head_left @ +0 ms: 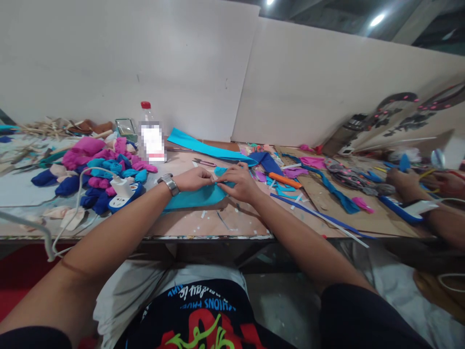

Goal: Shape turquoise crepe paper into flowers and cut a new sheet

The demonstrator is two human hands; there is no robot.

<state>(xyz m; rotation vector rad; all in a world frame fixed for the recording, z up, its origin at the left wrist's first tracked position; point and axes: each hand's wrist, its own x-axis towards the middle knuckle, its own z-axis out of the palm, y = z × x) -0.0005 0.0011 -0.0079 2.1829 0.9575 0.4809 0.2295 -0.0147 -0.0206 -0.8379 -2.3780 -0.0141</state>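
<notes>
My left hand (194, 179), with a metal watch on its wrist, has its fingers pinched on a turquoise fabric strip (196, 198). Close beside it, my right hand (239, 182) pinches the same strip at its right end, the fingertips of both hands nearly touching. The strip runs left under my left wrist. Behind my hands lies a brighter blue folded strip (209, 148). Small scissors (204, 162) rest between that strip and my hands. An orange-handled cutter (285, 180) lies to the right of my right hand.
At left are a pile of pink and blue fabric pieces (89, 150), a white plug in a blue power strip (125, 194) and a red-capped bottle (146, 133). Cardboard (319, 196) with fabric scraps lies at right. Another person's hands (405, 184) work at far right.
</notes>
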